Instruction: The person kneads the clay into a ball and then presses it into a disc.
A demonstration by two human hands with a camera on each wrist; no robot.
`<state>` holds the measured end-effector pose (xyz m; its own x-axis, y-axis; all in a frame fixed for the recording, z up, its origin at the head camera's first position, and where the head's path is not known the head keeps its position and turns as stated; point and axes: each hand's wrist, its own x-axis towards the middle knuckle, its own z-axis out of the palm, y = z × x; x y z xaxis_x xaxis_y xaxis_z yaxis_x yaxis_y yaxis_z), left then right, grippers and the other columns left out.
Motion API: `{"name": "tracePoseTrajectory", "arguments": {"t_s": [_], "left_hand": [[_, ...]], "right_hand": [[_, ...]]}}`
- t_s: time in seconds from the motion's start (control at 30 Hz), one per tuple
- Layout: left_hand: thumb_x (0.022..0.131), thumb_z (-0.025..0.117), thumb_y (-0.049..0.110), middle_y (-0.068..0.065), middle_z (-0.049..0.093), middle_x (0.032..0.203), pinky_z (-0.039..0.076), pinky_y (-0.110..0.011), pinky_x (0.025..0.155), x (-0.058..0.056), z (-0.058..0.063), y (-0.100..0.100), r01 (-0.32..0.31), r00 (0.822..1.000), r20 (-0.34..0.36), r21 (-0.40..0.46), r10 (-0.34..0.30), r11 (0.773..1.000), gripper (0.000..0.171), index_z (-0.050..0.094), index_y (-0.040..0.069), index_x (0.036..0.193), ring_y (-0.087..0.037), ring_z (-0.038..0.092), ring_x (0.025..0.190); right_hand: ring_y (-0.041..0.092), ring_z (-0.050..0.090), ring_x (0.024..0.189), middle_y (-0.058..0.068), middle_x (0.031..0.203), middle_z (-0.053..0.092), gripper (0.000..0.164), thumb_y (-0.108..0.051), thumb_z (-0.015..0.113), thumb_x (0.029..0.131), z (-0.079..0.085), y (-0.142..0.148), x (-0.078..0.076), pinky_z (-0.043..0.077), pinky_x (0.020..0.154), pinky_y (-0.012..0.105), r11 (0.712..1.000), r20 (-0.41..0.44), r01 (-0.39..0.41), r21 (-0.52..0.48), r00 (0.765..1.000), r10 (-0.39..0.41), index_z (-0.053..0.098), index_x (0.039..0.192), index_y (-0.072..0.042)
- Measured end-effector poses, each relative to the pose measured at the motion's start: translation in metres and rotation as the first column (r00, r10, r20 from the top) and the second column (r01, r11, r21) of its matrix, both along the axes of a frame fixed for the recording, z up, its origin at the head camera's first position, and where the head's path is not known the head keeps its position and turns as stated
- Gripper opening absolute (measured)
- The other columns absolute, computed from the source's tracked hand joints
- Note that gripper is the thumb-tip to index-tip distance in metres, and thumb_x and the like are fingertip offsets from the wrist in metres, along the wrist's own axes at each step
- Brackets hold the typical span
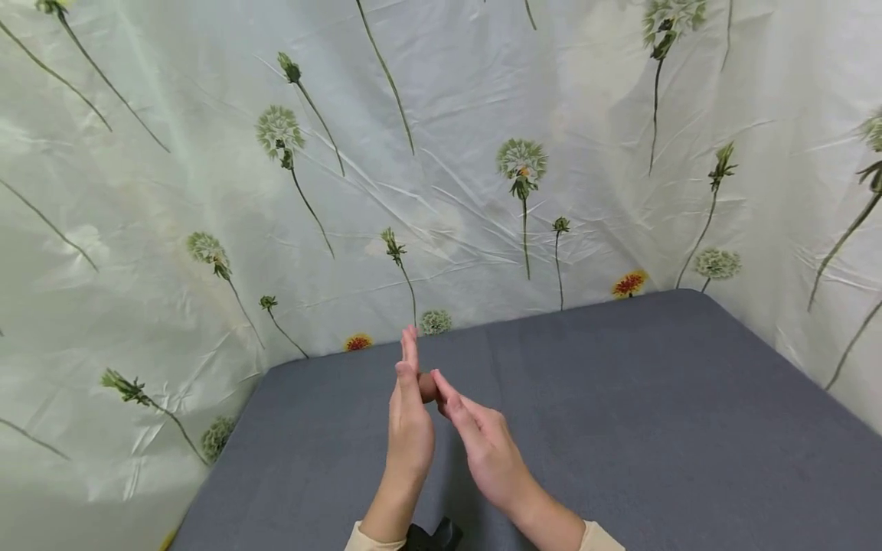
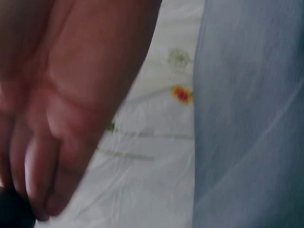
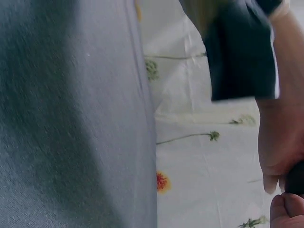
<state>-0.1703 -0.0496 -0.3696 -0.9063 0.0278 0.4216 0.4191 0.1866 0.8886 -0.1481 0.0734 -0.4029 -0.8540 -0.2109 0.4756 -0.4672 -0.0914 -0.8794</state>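
A small brown, rounded lump (image 1: 427, 387) sits between my two hands above the grey surface. My left hand (image 1: 411, 428) stands upright with straight fingers, its palm turned to the right and against the lump. From the other side, the straight fingers of my right hand (image 1: 485, 451) touch the lump with their tips. In the left wrist view the lump (image 2: 16, 209) is a dark shape at my left fingertips, cut off by the frame. The right wrist view shows the dark lump (image 3: 295, 178) at the right edge, between the hands.
A grey cloth-covered table (image 1: 620, 405) lies beneath the hands. Behind it hangs a pale, creased curtain (image 1: 441, 191) printed with dandelions and other flowers. A black wrist device (image 1: 434, 536) is by the left cuff, at the bottom of the head view.
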Motion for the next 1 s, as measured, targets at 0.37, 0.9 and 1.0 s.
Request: {"name": "tracePoseTrajectory", "arguments": {"t_s": [0.37,0.9,1.0], "left_hand": [[0.119,0.005,0.046,0.002,0.027,0.178,0.023,-0.054,0.133,-0.008,-0.012,-0.005,0.157,0.982,0.098,0.075,-0.164,0.985,0.064,0.012,0.012,0.172,-0.023,0.017,0.167],[0.119,0.006,0.045,0.002,0.01,0.181,0.005,-0.065,0.133,0.001,-0.013,0.008,0.055,0.997,0.053,0.003,-0.055,0.999,0.061,0.012,0.019,0.173,-0.023,0.004,0.169],[0.117,0.005,0.053,-0.01,0.038,0.173,0.022,-0.059,0.13,-0.009,-0.013,-0.007,-0.008,0.995,0.105,0.064,0.001,0.998,0.066,0.014,0.02,0.173,-0.022,0.052,0.142]], "right_hand": [[0.02,0.043,0.155,0.005,0.164,0.05,0.045,-0.018,0.032,0.12,0.0,0.0,0.0,0.035,0.119,0.013,0.991,-0.06,0.131,0.017,0.99,-0.13,0.054,0.156,-0.002],[0.03,0.039,0.158,0.012,0.17,0.041,0.057,-0.032,0.018,0.121,-0.001,0.003,-0.006,0.036,0.126,0.043,0.997,0.115,0.068,0.034,0.991,-0.071,0.039,0.163,0.0],[0.026,0.044,0.155,0.008,0.168,0.044,0.053,-0.029,0.022,0.121,-0.003,-0.006,0.001,0.04,0.123,0.028,0.997,0.114,0.031,0.065,0.993,-0.039,0.044,0.161,-0.003]]}}
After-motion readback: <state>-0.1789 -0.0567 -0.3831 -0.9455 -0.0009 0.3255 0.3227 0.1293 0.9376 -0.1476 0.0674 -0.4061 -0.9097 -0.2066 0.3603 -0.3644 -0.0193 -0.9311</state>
